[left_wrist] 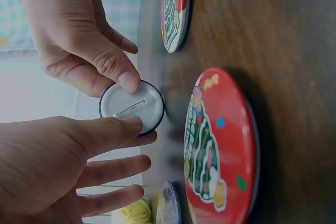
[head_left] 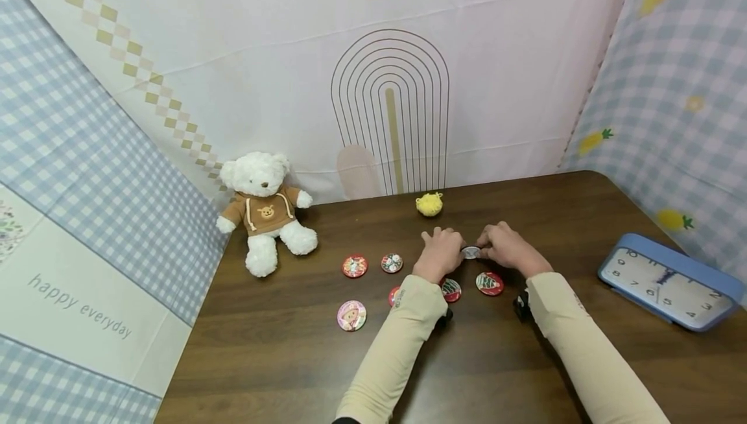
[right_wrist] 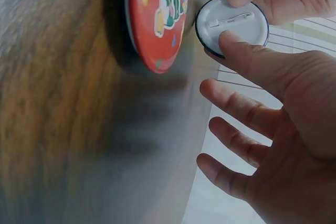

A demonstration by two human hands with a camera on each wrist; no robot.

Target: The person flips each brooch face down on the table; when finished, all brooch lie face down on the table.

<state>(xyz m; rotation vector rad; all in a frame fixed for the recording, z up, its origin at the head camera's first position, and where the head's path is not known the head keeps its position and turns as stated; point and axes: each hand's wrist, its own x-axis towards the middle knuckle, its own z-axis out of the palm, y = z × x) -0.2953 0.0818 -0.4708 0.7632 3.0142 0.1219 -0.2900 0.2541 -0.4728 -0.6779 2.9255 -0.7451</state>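
A round pin-back button badge [head_left: 471, 253] is held up just above the table, its white back with the metal pin [right_wrist: 231, 20] turned toward the wearer. My left hand [head_left: 440, 254] pinches one edge between thumb and index finger, the other fingers spread. From the opposite side my right hand [head_left: 509, 247] pinches it with thumb and index finger. The badge's front is hidden. Below the hands lie two red badges with tree pictures, one partly behind the left sleeve [head_left: 450, 290] and a second red badge [head_left: 489, 283] to its right.
Further left lie a red badge [head_left: 355, 266], a smaller badge [head_left: 392, 262], a pink badge [head_left: 352, 316] and one partly covered badge [head_left: 394, 295]. A white teddy bear [head_left: 265, 210] sits at back left, a yellow fuzzy toy [head_left: 429, 205] behind the hands, a blue clock [head_left: 671, 281] at right.
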